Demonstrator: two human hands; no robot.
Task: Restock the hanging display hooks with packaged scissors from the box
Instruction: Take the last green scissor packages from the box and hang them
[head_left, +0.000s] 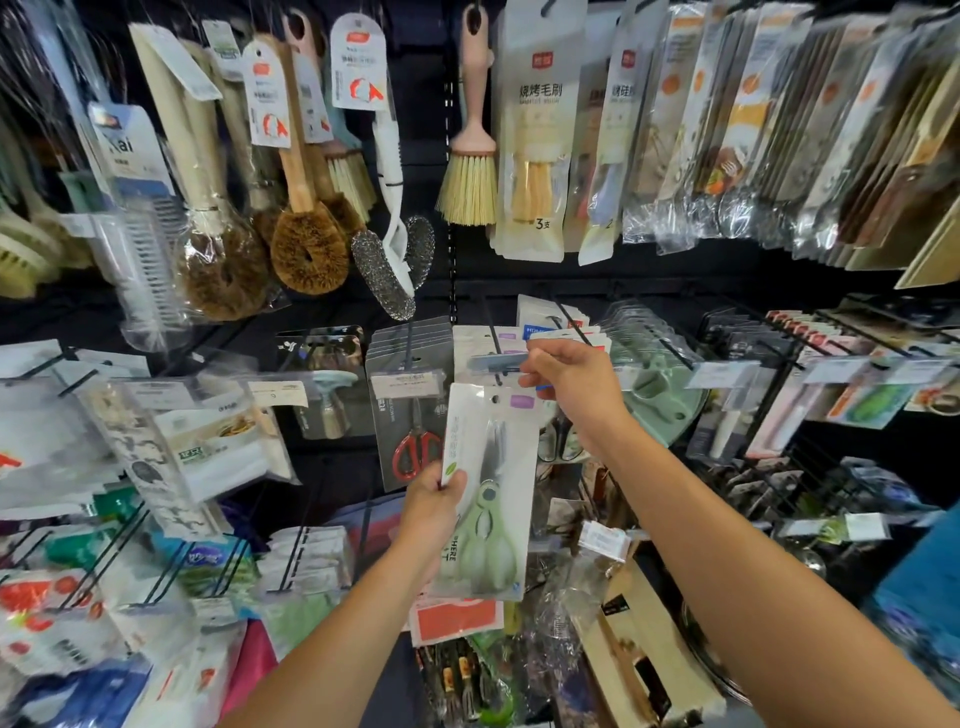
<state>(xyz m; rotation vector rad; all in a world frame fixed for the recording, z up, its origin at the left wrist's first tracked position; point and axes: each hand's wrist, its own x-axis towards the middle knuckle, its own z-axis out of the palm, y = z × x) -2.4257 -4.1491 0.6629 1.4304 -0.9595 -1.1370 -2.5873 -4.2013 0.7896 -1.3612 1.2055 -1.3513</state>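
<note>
Left hand (434, 506) grips the green scissors pack (493, 499) by its left edge, upright; the right hand (576, 387) fingers pinch the label strip (496, 362) on a display hook (491, 332).

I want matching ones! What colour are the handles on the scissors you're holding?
The scissors have pale green handles, clearest in the head view.

Single head-worn wide-angle view, facing forward and slightly down, close to the display hooks (493, 332) at frame centre.
</note>
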